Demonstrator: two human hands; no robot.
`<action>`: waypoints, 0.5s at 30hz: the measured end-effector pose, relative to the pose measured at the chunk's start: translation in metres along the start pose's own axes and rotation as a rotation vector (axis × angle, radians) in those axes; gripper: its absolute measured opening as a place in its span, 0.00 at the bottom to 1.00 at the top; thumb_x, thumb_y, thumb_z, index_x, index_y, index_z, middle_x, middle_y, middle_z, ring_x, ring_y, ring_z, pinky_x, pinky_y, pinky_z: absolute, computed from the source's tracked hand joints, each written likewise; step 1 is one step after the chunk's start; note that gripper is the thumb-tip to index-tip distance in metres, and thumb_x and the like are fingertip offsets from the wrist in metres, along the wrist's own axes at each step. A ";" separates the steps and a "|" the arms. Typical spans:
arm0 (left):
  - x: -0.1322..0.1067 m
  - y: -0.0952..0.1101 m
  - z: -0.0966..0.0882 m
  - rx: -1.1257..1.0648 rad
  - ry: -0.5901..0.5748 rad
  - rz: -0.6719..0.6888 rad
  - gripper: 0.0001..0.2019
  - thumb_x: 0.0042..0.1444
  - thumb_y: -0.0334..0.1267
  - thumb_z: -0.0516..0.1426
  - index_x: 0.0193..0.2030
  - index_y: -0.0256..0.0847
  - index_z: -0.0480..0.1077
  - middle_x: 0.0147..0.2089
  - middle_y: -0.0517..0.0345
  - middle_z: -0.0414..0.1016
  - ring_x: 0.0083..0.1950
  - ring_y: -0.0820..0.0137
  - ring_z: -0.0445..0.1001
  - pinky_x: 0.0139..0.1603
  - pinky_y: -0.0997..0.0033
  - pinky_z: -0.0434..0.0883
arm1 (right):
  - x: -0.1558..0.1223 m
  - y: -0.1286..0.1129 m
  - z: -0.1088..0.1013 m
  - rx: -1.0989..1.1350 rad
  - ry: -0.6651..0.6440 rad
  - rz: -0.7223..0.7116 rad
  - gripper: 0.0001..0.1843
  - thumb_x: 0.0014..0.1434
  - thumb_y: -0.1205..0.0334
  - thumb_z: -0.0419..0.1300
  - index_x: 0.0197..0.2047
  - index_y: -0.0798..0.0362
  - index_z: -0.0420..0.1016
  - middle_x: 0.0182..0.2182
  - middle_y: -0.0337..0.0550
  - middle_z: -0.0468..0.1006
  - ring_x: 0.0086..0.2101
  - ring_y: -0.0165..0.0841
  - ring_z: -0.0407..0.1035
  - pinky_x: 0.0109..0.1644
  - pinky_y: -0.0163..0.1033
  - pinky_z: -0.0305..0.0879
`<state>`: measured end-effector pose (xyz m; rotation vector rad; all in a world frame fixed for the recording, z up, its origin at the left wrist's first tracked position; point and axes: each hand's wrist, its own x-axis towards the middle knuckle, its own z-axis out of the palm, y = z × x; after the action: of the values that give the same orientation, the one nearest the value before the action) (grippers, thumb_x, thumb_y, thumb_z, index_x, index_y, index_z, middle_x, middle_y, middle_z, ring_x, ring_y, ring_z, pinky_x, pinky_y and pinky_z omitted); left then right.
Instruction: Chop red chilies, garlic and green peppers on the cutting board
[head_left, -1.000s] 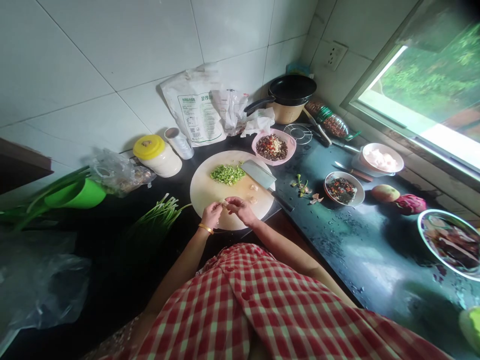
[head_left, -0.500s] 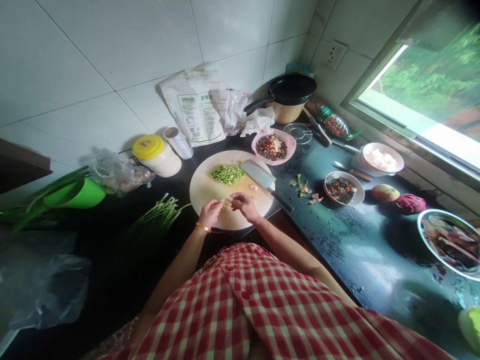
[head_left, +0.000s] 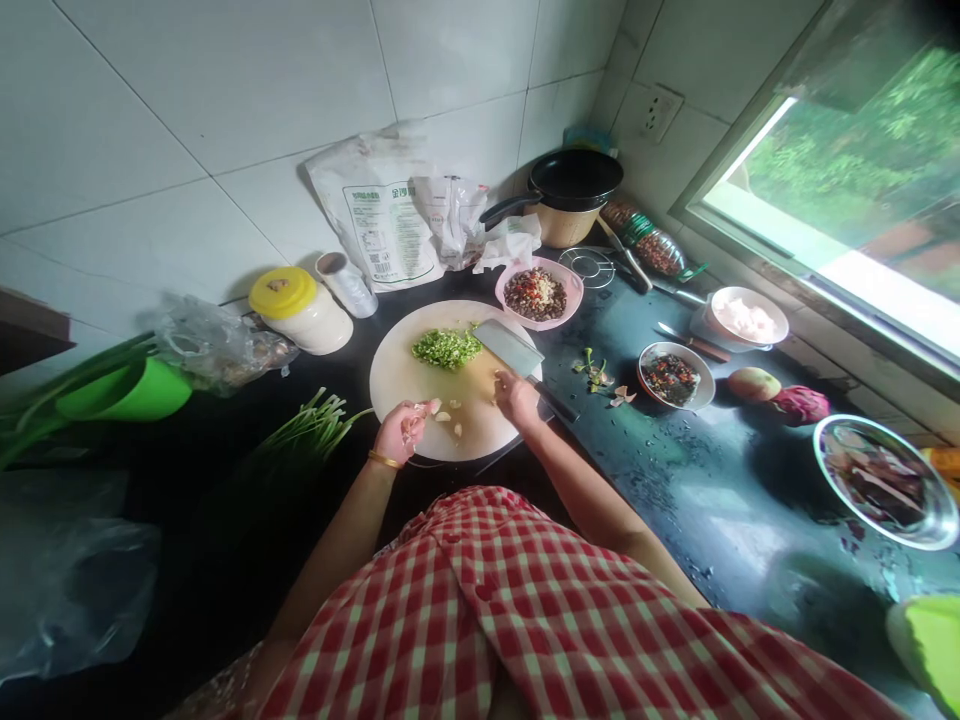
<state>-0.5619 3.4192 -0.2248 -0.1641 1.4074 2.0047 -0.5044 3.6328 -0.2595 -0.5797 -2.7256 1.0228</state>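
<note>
A round pale cutting board (head_left: 420,375) lies on the dark counter in front of me. On it sit a heap of chopped green onion (head_left: 446,347), a cleaver (head_left: 510,345) and a few small garlic pieces (head_left: 450,417). My left hand (head_left: 403,430) is at the board's near left edge, palm up and cupped, with pale garlic skins in it. My right hand (head_left: 515,393) rests on the board's right side by the cleaver's handle, fingers curled down onto a small pale piece that I cannot make out.
A pink bowl (head_left: 538,293) of chopped chili and garlic stands behind the board. Whole green onions (head_left: 307,435) lie left. A yellow-lidded jar (head_left: 298,310), bags, a black pan (head_left: 574,180), small bowls (head_left: 670,375) and a metal dish (head_left: 885,480) crowd the counter.
My hands were together peeling a clove at the board's near edge. They have parted: the left turned palm up with the skins, the right moved right toward the cleaver.
</note>
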 end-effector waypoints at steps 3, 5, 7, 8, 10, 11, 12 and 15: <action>0.002 0.003 0.002 -0.031 -0.045 -0.040 0.10 0.38 0.36 0.54 0.23 0.40 0.53 0.30 0.58 0.70 0.15 0.85 0.48 0.12 0.82 0.43 | 0.019 0.014 -0.011 -0.224 -0.071 0.114 0.12 0.58 0.62 0.51 0.41 0.58 0.70 0.37 0.56 0.72 0.36 0.40 0.68 0.41 0.42 0.61; 0.004 0.003 0.004 -0.018 -0.063 -0.060 0.09 0.38 0.36 0.54 0.25 0.40 0.55 0.27 0.62 0.66 0.15 0.85 0.48 0.11 0.82 0.42 | 0.027 0.018 -0.010 -0.267 -0.113 0.126 0.10 0.56 0.61 0.54 0.40 0.57 0.70 0.38 0.57 0.71 0.35 0.40 0.68 0.39 0.41 0.60; 0.005 0.000 0.006 0.016 -0.067 -0.066 0.09 0.38 0.35 0.54 0.30 0.40 0.59 0.25 0.65 0.62 0.15 0.85 0.48 0.11 0.83 0.42 | 0.029 0.017 -0.005 -0.231 -0.094 0.110 0.09 0.55 0.62 0.55 0.38 0.57 0.69 0.39 0.56 0.71 0.34 0.38 0.68 0.38 0.41 0.60; 0.006 -0.002 0.007 0.035 -0.062 -0.068 0.11 0.38 0.34 0.54 0.32 0.40 0.61 0.24 0.66 0.61 0.15 0.85 0.48 0.12 0.83 0.43 | 0.028 0.015 -0.003 -0.181 -0.066 0.097 0.08 0.55 0.61 0.54 0.37 0.57 0.68 0.38 0.55 0.71 0.34 0.38 0.68 0.38 0.41 0.60; 0.007 -0.006 0.011 0.068 -0.036 -0.060 0.12 0.39 0.34 0.54 0.34 0.38 0.63 0.23 0.67 0.59 0.14 0.85 0.47 0.12 0.83 0.44 | 0.023 0.006 -0.001 -0.004 -0.014 0.065 0.08 0.56 0.59 0.53 0.34 0.55 0.67 0.35 0.50 0.72 0.34 0.36 0.67 0.38 0.40 0.60; 0.007 -0.008 0.013 0.084 -0.018 -0.050 0.11 0.40 0.35 0.54 0.33 0.37 0.64 0.23 0.67 0.58 0.15 0.85 0.48 0.12 0.83 0.44 | 0.019 0.000 0.000 0.111 -0.005 0.047 0.08 0.56 0.57 0.53 0.32 0.54 0.66 0.32 0.47 0.72 0.33 0.35 0.67 0.37 0.39 0.60; 0.008 -0.010 0.015 0.108 0.004 -0.038 0.10 0.41 0.37 0.55 0.32 0.36 0.65 0.22 0.67 0.57 0.15 0.86 0.47 0.12 0.82 0.44 | 0.013 -0.008 0.002 0.229 -0.009 0.031 0.10 0.56 0.55 0.53 0.32 0.53 0.65 0.30 0.44 0.72 0.32 0.33 0.67 0.36 0.38 0.60; 0.008 -0.014 0.019 0.289 0.097 0.056 0.13 0.44 0.44 0.57 0.31 0.36 0.66 0.20 0.68 0.56 0.14 0.85 0.48 0.13 0.81 0.45 | -0.007 -0.031 0.011 0.540 -0.105 0.014 0.14 0.53 0.48 0.54 0.31 0.52 0.64 0.25 0.38 0.70 0.26 0.29 0.65 0.30 0.36 0.61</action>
<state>-0.5545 3.4418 -0.2321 -0.0949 1.7625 1.8331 -0.5108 3.6018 -0.2474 -0.4547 -2.3614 1.7446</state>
